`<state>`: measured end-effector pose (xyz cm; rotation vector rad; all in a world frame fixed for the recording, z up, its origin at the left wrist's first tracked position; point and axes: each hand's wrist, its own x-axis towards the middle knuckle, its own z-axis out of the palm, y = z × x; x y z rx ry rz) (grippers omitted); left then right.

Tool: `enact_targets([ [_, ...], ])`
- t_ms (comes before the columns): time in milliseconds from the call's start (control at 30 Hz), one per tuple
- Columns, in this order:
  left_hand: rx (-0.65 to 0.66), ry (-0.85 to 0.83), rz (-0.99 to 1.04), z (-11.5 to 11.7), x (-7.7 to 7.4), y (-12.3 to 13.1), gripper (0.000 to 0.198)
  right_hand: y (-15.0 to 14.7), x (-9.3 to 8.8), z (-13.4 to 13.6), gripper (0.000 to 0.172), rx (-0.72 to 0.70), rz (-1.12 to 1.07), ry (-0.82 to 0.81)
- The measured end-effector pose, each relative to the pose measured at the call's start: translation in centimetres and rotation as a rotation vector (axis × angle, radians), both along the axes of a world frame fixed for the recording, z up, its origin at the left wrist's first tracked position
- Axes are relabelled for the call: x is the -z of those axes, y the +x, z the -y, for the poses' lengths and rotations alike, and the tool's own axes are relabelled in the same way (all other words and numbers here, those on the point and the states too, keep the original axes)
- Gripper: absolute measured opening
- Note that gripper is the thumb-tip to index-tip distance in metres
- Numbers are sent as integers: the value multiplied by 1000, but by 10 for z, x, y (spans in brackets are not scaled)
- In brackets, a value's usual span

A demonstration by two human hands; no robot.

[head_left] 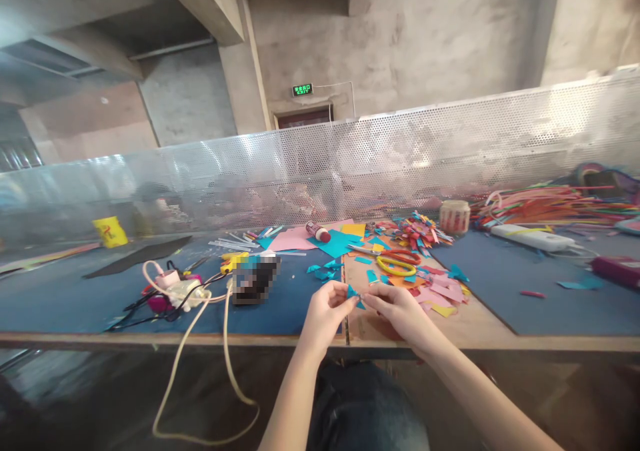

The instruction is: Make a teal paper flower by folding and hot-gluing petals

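Both hands meet over the table's front edge around a small folded piece of blue paper [354,293]. My left hand [327,307] pinches its left side between thumb and fingers. From the right, my right hand [393,306] closes its fingertips on the same piece. Just beyond my left hand lie several folded blue paper pieces [325,271]. Past my right hand, a pair of scissors [397,264] with yellow and red handles rests among pink, orange and blue paper scraps [440,289].
Plugs and cables [180,291] lie left, one cord hanging over the front edge. A glue stick [318,231] rests on coloured sheets [290,239]. A jar [455,217], a white power strip [533,237] and bundled coloured sticks [545,204] are right. A perforated metal screen [310,164] stands behind.
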<state>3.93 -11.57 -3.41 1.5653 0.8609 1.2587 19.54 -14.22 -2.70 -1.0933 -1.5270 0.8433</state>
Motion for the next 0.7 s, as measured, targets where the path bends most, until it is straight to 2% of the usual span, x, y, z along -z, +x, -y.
enact_targets([
  [133, -24, 14, 32, -1, 2, 2, 18, -3, 2, 3, 26, 69, 97, 110],
  [267, -51, 59, -3, 0, 3, 3, 19, -10, 7, 6, 21, 240, 237, 310],
  [400, -149, 117, -53, 2, 3, 4, 19, -18, 12, 5, 15, 366, 399, 496],
  [567, -241, 188, -106, 5, 3, 7, 12, -23, 16, 2, 16, 465, 572, 563],
  [700, -263, 234, -127, 6, 5, 8, 11, -26, 15, 2, 20, 502, 618, 579],
])
